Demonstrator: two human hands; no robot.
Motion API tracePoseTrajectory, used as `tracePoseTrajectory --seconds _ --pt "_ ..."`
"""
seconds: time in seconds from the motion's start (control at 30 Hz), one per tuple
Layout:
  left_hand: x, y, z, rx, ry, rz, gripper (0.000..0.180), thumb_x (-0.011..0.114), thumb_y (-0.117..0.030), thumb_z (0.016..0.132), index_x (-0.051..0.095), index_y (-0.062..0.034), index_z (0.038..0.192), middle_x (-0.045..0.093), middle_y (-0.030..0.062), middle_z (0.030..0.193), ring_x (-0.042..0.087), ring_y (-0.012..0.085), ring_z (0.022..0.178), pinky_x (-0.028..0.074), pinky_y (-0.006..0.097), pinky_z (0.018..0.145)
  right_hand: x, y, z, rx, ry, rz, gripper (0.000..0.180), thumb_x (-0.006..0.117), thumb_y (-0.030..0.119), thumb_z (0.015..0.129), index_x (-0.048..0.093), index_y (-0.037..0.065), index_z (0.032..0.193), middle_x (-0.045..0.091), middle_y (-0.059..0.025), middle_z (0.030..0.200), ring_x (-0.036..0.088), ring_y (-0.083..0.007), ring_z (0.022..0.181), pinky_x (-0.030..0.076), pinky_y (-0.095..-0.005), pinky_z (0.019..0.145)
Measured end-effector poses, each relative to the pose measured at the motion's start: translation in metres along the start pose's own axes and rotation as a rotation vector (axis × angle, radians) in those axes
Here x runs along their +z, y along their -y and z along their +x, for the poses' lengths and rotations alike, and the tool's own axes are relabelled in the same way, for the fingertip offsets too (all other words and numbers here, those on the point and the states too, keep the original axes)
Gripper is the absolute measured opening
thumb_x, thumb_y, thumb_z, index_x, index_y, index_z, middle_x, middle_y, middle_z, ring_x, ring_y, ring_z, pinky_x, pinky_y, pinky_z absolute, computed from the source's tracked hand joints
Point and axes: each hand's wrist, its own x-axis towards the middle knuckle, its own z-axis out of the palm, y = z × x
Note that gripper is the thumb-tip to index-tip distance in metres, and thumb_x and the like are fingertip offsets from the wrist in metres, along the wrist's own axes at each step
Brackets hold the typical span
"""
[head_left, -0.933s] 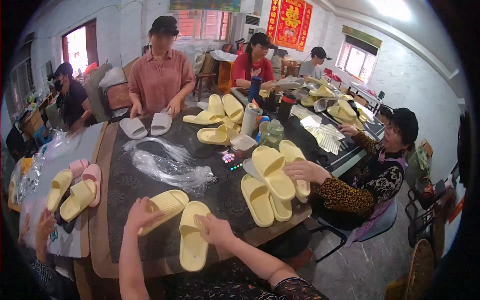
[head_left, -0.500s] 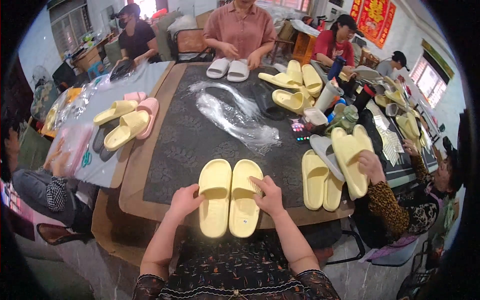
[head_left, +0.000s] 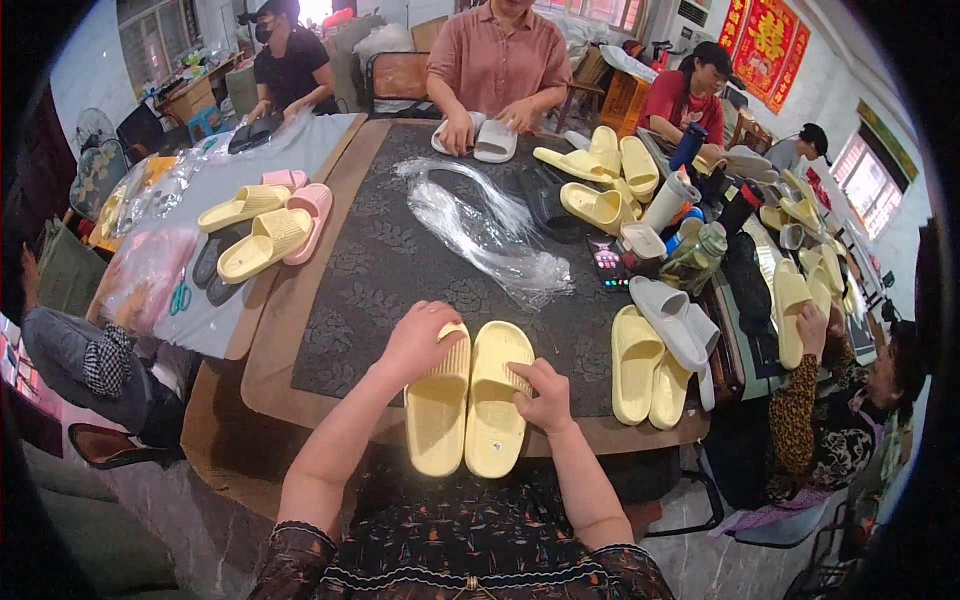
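- The counter (head_left: 300, 330) is a long wooden one with a dark patterned mat; other people sit around it, from 9 o'clock round to 3 o'clock, each with slippers before them.
- A heap of clear plastic bags (head_left: 480, 225) lies in the middle of the mat, at 12 o'clock from the hands and well apart from them.
- The pair of pale yellow slippers (head_left: 468, 400) lies side by side at the near edge of the counter, soles up, the two touching along their length. I judge the pairing as done, while the bagging is not begun, since no bag is near.
- The left hand (head_left: 425, 340) rests curved over the toe end of the left slipper, fingers bent, pressing more than gripping.
- The right hand (head_left: 545, 395) lies on the right slipper's outer edge at 3 o'clock, fingers half closed on its rim.
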Motion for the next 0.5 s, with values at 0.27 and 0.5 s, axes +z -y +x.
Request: tracePoseTrajectory --seconds 0.27,0.5 --pt "0.047 0.014 0.042 -0.095 0.476 0.205 0.025 0.062 -0.024 0.085 0.072 -0.0043 0.095 0.068 0.0135 0.101 0.055 0.0339 0.108 0.047 0.043 0.091 -0.003 -0.004 -0.001 0.044 0.043 0.041 0.048 0.071 0.007 0.059 0.068 0.017 0.107 0.057 -0.0064 0.079 0.062 -0.0262 0.064 0.053 -0.0356 0.057" --pt "0.066 0.046 0.02 -0.414 0.119 -0.616 0.024 0.057 -0.023 0.088 0.07 -0.0018 0.092 0.068 0.009 0.079 0.063 0.0176 0.07 0.051 0.033 0.07 -0.011 0.01 0.013 0.063 0.069 0.256 0.034 0.066 0.004 0.066 0.069 0.006 0.1 0.051 -0.0034 0.072 0.053 -0.0159 0.058 0.044 -0.0276 0.054"
